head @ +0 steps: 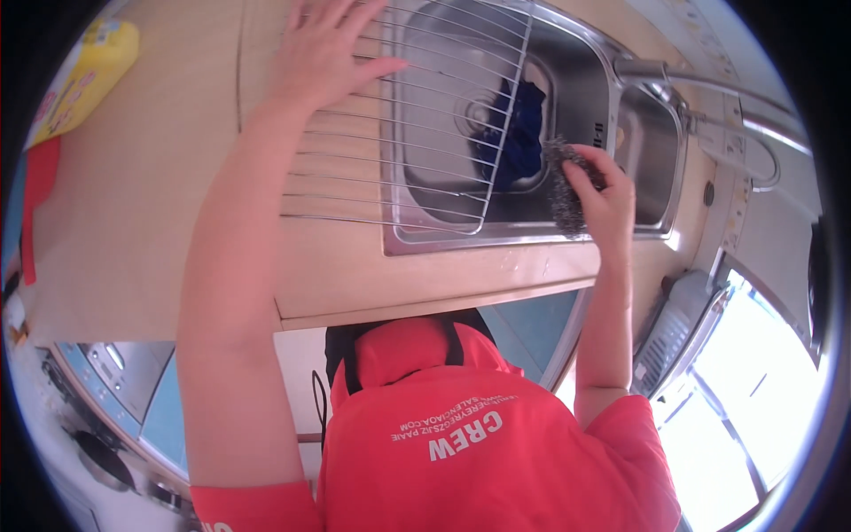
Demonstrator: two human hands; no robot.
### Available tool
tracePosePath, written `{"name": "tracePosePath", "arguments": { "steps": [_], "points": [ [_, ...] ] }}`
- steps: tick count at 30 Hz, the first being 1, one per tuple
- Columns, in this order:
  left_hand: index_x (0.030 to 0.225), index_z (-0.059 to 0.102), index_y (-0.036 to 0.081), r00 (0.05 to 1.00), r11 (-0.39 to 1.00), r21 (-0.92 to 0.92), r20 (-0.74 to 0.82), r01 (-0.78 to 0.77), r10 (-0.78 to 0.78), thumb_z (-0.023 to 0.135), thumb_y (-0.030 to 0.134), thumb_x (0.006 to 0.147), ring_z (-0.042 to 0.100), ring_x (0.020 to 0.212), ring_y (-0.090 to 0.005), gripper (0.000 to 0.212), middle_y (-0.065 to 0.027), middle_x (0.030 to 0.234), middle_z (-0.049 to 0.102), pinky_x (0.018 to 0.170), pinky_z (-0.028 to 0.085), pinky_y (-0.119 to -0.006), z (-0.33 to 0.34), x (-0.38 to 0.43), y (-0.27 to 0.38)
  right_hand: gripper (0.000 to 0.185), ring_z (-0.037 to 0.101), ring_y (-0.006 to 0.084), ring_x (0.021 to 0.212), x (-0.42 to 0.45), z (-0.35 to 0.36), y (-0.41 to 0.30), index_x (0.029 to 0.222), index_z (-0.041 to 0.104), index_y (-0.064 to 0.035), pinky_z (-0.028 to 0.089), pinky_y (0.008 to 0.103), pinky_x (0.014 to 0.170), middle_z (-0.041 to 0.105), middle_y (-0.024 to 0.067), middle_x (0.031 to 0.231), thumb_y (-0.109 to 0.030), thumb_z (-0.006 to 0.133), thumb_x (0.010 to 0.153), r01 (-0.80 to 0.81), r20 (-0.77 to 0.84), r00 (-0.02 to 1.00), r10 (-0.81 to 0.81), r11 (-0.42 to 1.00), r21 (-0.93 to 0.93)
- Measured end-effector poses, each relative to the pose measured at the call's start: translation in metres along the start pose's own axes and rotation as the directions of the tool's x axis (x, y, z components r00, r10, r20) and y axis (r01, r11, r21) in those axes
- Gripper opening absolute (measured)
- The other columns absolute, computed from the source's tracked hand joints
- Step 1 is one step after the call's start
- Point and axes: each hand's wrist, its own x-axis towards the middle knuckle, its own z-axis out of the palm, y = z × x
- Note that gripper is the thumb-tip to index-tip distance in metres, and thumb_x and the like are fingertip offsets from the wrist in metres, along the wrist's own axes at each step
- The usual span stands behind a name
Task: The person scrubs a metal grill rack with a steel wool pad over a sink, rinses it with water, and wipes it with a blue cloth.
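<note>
My left hand (326, 56) lies spread over a wire rack (459, 194), its thumb across the thin metal rods. The fingertips run out at the top edge of the view. The rack rests on the counter and reaches over the stainless steel sink basin (572, 80). Pinched between the thumb and fingers of my right hand (608, 199) is a steel wool scourer (564, 199), held just right of the rack's edge, above the basin. A wet-looking dark blue cloth (525, 130) lies in the basin, partly behind the rods.
A faucet (641, 72) reaches in from the right, by a smaller second basin (648, 193). On the wooden counter (166, 166), a yellow package (93, 80) and a red flat item (41, 179) sit far left. A grey ribbed object (671, 326) stands near the bright window.
</note>
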Motion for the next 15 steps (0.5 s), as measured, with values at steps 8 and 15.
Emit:
{"name": "tracePosePath", "arguments": {
  "steps": [8,15],
  "points": [
    [0.127,0.051,0.005,0.997,0.999,0.010,0.065,0.035,-0.035,0.080,0.038,0.064,0.040,0.126,-0.0364,0.078,-0.0177,0.134,0.045,0.106,0.029,-0.051,0.003,-0.004,0.004,0.023,0.054,0.0058,0.075,0.002,0.041,0.041,0.104,0.064,0.0018,0.044,0.0211,0.069,0.064,0.0009,0.082,-0.012,0.066,0.086,-0.196,0.089,0.981,0.175,0.902,0.386],
    [0.135,0.045,0.005,0.998,0.998,0.058,0.061,0.002,-0.005,0.080,0.038,0.064,0.032,0.134,-0.0339,0.085,-0.0173,0.144,0.037,0.110,0.025,-0.049,-0.007,-0.008,0.002,0.031,0.049,0.0064,0.058,0.004,0.082,0.025,0.091,0.068,0.0034,0.041,0.0238,0.055,0.060,0.0026,0.062,-0.023,0.075,0.077,-0.223,0.088,0.974,0.208,0.949,0.225]
  ]
}}
